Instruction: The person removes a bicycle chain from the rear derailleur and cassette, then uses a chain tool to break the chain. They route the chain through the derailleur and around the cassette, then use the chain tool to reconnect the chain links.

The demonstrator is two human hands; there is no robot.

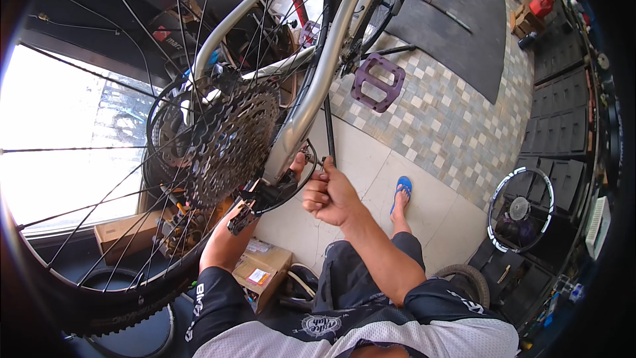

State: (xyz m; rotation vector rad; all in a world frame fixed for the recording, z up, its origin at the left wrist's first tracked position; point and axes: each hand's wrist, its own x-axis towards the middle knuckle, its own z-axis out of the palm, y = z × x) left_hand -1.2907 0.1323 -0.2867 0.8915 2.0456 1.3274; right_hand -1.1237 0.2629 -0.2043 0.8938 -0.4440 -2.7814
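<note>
A bicycle's rear end is raised in front of me, its silver frame tube (315, 96) slanting down beside the large cassette (235, 142). At the lower end of that tube hangs the black rear derailleur (265, 193), with a looped black cable (311, 182) beside it. My left hand (297, 164) reaches behind the derailleur; its curled fingertips show near a small metal part, and the rest is hidden. Close by on the right, my right hand (330, 193) is closed, thumb uppermost, around something small that I cannot make out. The two hands nearly meet.
The spoked rear wheel (99, 323) fills the left side. A purple pedal (379, 83) juts out above the tiled floor. Cardboard boxes (271, 262) stand low on the left. Along the right are black drawers (560, 119) and a loose wheel rim (491, 215).
</note>
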